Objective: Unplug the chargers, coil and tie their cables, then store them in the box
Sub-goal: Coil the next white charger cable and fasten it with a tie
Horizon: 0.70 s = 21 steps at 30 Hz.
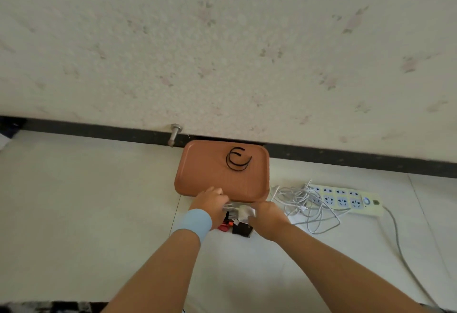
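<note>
Your left hand (214,204) pinches the cable (228,206) and your right hand (268,216) grips the white charger (244,212) just below the tray (197,176), together hiding most of a dark object (241,230) beneath, too covered to identify.

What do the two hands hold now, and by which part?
A white charger cable. The left hand grips its bunched strands; the right hand pinches the white lump at the other end, maybe the plug.
</note>
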Each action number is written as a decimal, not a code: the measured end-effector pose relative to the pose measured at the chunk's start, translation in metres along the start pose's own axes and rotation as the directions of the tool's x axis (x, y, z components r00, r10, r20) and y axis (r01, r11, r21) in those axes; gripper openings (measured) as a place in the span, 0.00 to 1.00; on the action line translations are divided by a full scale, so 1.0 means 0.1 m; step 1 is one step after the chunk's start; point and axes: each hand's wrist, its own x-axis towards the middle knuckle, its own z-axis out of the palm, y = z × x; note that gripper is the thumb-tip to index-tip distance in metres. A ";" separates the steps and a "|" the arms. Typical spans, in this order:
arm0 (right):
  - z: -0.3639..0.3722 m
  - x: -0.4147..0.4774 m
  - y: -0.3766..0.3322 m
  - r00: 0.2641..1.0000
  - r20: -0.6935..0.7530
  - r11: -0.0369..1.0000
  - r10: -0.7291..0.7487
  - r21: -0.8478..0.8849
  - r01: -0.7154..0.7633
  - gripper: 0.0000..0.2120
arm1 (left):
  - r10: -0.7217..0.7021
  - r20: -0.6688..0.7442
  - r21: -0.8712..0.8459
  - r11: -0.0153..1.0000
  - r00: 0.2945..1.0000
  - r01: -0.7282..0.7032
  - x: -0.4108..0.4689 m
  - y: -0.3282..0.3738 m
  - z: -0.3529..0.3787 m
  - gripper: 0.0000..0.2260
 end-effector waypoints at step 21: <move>-0.23 -0.12 1.21 0.995 0.100 0.947 0.005 -0.320 0.028 0.33 | 0.339 0.051 0.279 0.899 0.940 -0.339 0.64 1.22 0.00 0.25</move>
